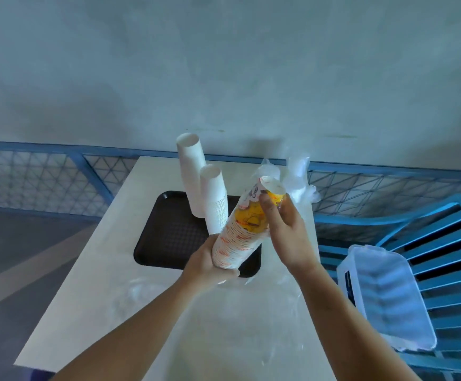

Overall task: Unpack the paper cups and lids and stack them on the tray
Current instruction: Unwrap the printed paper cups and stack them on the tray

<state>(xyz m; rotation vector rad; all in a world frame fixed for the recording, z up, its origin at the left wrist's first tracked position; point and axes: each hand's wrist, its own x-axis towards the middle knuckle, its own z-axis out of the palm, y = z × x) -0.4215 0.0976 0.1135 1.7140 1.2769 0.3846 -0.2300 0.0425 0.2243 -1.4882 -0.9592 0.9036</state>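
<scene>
A dark tray [166,232] lies on the pale table [92,284]. Two tall stacks of white paper cups stand on it, the taller stack [190,171] behind the shorter stack [215,199]. Above the tray I hold a tilted stack of printed orange-and-white cups [240,229] in a clear plastic sleeve. My left hand [210,265] grips its lower end. My right hand [284,229] holds the upper part, with the thumb on the stack near the top cup. A white stack of lids in clear plastic wrap [298,177] stands behind my right hand.
Crumpled clear plastic [133,290] lies on the table near me. An open translucent plastic box [386,295] sits on a blue slatted chair [449,243] to the right. A blue mesh railing [45,171] runs behind the table, under a pale wall.
</scene>
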